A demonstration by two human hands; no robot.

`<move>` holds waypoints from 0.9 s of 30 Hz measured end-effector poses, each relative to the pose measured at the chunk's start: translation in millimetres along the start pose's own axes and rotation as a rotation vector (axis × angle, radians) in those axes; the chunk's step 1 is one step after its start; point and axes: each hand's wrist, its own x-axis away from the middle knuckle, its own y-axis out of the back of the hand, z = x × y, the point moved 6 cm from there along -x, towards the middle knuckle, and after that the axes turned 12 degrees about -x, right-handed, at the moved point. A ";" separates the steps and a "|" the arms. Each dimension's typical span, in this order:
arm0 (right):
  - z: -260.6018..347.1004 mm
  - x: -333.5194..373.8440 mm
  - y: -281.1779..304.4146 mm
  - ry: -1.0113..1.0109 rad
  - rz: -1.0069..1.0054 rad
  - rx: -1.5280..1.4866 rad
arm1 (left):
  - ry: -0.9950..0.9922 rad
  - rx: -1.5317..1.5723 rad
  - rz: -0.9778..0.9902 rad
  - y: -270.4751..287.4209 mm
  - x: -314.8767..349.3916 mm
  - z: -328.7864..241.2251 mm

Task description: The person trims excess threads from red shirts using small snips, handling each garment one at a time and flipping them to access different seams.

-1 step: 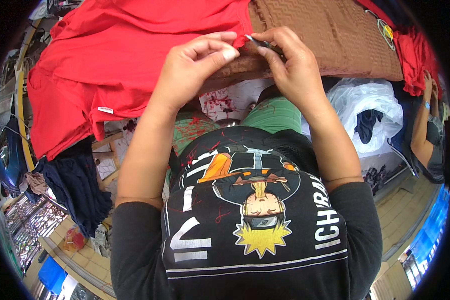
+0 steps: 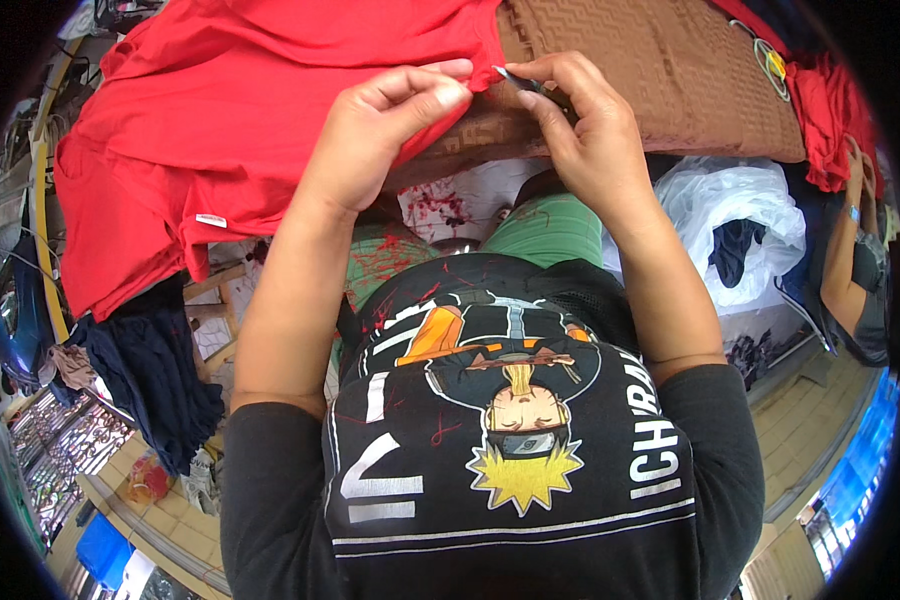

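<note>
A red garment point(image 2: 300, 95) lies spread over the left of a padded surface covered in brown patterned cloth point(image 2: 660, 80). My left hand point(image 2: 385, 125) is closed in a pinch beside the garment's right edge. What its fingertips hold is too small to make out. In my right hand point(image 2: 585, 115) are small thread snips point(image 2: 518, 80), dark with a pale pointed tip. Their tip is at a small bunched corner of the red cloth, between my two hands. My fingers hide most of the snips' handle.
Loose red threads lie on my green shorts point(image 2: 540, 230). Right of my knees sits a translucent plastic bag point(image 2: 715, 205) with dark cloth in it. Dark blue clothing point(image 2: 155, 375) hangs at the left. Another person's arm point(image 2: 850, 250) is at far right, by more red cloth point(image 2: 830, 120).
My left hand has shifted slightly left, its thumb a little farther from the bunched red corner. My right hand with the snips has barely moved.
</note>
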 end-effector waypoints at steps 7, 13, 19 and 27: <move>10.3 -1.6 -5.0 0.020 0.015 -0.107 | 0.182 0.733 0.252 7.4 -7.6 27.6; 9.7 -0.1 -19.8 0.117 0.047 -0.078 | 0.206 0.836 0.275 6.6 -7.0 35.5; 11.6 -0.7 -25.3 0.121 0.072 0.002 | 0.206 0.823 0.243 2.8 -3.0 29.0; 8.6 -10.9 43.6 0.029 -0.079 0.067 | -0.338 -1.066 0.348 -15.4 51.0 -103.2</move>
